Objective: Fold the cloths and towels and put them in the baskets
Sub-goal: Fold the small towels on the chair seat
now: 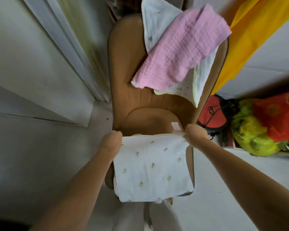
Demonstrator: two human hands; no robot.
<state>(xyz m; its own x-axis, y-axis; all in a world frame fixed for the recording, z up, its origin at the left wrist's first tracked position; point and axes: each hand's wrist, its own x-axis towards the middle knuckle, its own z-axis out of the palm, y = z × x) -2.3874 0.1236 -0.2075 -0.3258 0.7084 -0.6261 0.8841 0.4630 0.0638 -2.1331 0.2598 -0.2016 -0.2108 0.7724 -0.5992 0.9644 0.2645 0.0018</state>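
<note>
A white cloth [153, 167] dotted with small yellow-green motifs hangs in front of me over the front of a tan chair [123, 77]. My left hand [111, 140] grips its upper left corner and my right hand [196, 135] grips its upper right corner, so its top edge is stretched between them. A pink waffle-textured towel [182, 49] lies draped over the chair's back on top of white cloths [154, 19], one with a pale green trim [197, 80]. No basket is in view.
A white wall and door frame [60, 47] run along the left. An orange-yellow fabric [250, 35] hangs at the upper right. A red bag [213, 117] and a green and red bundle [260, 129] sit to the right of the chair. My legs [140, 217] show below.
</note>
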